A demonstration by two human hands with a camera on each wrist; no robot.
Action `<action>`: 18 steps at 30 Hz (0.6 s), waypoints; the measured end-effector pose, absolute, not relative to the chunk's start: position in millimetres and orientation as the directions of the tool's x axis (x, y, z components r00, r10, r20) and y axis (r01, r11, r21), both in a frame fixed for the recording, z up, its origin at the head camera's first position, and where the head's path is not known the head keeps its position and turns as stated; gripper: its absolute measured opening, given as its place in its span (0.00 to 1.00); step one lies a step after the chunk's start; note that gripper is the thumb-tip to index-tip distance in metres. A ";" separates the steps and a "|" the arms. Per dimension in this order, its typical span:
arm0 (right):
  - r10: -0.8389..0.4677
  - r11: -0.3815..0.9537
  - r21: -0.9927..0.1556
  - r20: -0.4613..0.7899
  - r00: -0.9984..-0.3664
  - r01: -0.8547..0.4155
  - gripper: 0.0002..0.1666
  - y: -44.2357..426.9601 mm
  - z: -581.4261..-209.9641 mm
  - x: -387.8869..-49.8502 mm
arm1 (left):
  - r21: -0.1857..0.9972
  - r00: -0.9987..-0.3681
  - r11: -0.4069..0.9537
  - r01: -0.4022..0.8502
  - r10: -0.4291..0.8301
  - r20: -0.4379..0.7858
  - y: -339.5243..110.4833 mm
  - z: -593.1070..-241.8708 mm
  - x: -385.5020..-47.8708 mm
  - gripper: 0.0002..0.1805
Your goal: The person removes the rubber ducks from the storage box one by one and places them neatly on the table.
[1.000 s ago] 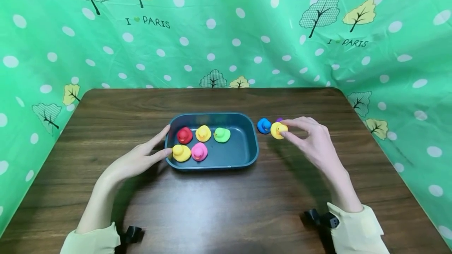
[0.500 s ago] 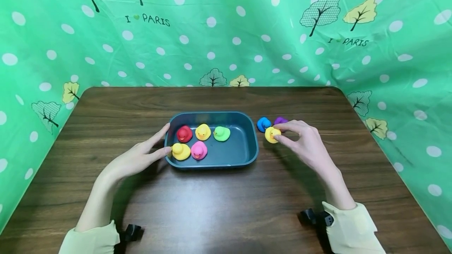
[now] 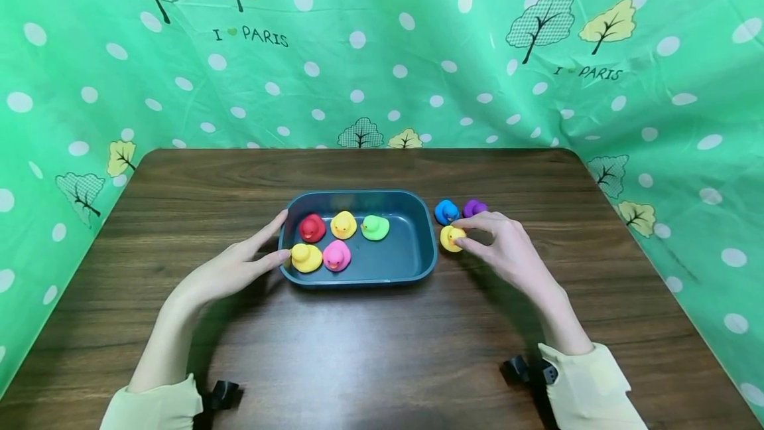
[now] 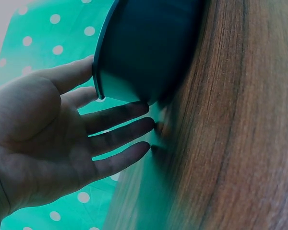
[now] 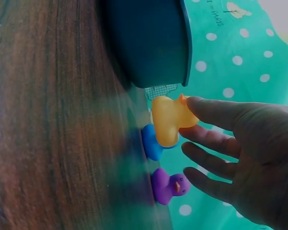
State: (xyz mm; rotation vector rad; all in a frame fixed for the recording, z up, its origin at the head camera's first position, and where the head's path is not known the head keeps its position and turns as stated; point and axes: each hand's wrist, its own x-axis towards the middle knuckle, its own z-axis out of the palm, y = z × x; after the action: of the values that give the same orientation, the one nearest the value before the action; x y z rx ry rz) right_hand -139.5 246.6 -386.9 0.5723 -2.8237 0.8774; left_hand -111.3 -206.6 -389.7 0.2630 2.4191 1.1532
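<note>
A dark blue tray holds a red duck, two yellow ducks, a green duck and a pink duck. My left hand touches the tray's left end with fingers extended; in the left wrist view the hand has its thumb at the rim. Just right of the tray, my right hand pinches a yellow duck between thumb and index finger. In the right wrist view, that duck partly hides the blue duck, and my other fingers are spread.
On the brown wooden table, a blue duck and a purple duck stand right of the tray. A green dotted cloth hangs behind and beside the table.
My right hand has carried the yellow duck left and nearer to me, toward the tray's right end, uncovering the purple duck. My left hand has stayed at the tray.
</note>
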 end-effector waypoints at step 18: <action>-0.348 0.784 -0.502 0.132 -0.928 -0.365 0.17 244.7 -395.8 -143.4 | 0.778 -0.885 0.628 -0.015 0.353 -0.302 -207.2 -391.5 -110.5 0.42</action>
State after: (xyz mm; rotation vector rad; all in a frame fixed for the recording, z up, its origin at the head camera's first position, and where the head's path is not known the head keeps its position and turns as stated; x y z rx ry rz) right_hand -143.4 244.7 -395.8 0.5873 -2.9370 0.8366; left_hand -110.5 -207.2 -391.5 0.2674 2.4222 1.1631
